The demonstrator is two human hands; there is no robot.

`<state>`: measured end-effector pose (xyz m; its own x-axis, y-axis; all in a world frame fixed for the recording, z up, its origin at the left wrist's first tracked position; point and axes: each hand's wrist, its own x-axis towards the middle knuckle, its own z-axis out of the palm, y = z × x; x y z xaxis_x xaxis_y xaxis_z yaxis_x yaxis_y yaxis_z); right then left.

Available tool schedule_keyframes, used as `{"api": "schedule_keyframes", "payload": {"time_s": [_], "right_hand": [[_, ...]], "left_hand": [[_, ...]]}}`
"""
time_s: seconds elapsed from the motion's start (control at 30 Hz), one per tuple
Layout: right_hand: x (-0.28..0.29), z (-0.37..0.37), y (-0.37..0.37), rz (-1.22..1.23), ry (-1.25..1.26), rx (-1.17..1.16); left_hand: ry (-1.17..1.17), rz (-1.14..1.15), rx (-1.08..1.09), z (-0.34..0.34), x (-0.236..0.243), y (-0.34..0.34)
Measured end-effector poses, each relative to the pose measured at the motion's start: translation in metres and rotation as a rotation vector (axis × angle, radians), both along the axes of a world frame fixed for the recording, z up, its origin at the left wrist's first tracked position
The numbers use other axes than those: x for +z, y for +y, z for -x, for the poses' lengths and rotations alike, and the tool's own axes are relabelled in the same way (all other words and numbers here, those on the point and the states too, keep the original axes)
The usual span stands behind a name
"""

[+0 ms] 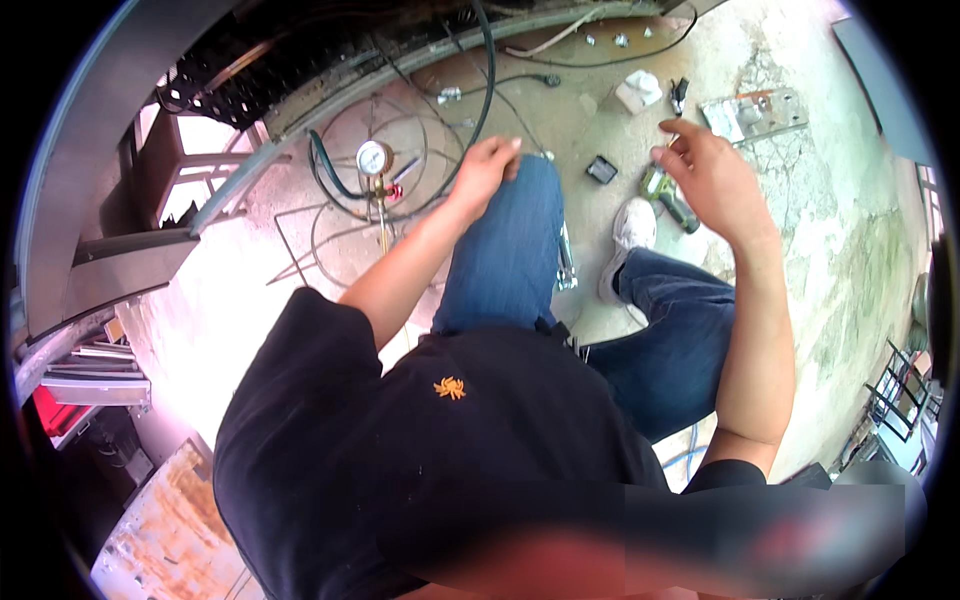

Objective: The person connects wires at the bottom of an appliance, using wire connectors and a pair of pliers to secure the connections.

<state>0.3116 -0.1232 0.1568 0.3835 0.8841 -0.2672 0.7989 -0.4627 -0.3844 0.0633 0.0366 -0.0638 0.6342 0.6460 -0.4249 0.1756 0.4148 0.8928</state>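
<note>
Over my raised left knee, my left hand [488,172] has its fingers curled into a loose fist. The inside of that fist is hidden, so I cannot make out what it holds, if anything. My right hand [715,185] hovers above the floor, thumb and forefinger bent toward each other with a gap between the tips. Just below it lies a green and black power tool [668,195], partly covered by the hand. A small dark rectangular box [601,170] sits between my knee and that tool.
Left of my knee stands a round pressure gauge [374,158] on a red-handled valve among looped hoses [490,90]. Beyond my right hand are a white crumpled item [640,92], a small black object [680,92] and a metal plate [755,115]. Metal wrenches [567,262] lie beside my knee.
</note>
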Motion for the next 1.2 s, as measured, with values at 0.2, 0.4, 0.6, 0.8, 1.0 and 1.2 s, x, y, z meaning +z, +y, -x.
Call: {"api": "schedule_keyframes", "payload": {"time_s": [0.2, 0.4, 0.6, 0.8, 1.0, 1.2], "right_hand": [[0.004, 0.015, 0.023, 0.024, 0.021, 0.044], [0.007, 0.02, 0.028, 0.033, 0.079, 0.036], [0.007, 0.024, 0.031, 0.09, 0.18, 0.067], [0.009, 0.023, 0.029, 0.164, 0.212, 0.097], [0.012, 0.021, 0.027, 0.12, 0.352, 0.119], [0.008, 0.021, 0.024, 0.106, 0.362, 0.178]], "left_hand": [[0.129, -0.324, 0.103, 0.03, 0.006, -0.011], [0.062, -0.402, -0.118, 0.036, 0.027, -0.023], [0.11, -0.456, -0.233, 0.063, 0.036, -0.029], [0.331, -0.764, -0.175, 0.167, 0.059, -0.023], [0.783, -0.834, 0.365, 0.272, 0.042, 0.064], [1.011, -0.973, 0.247, 0.302, 0.008, 0.08]]}}
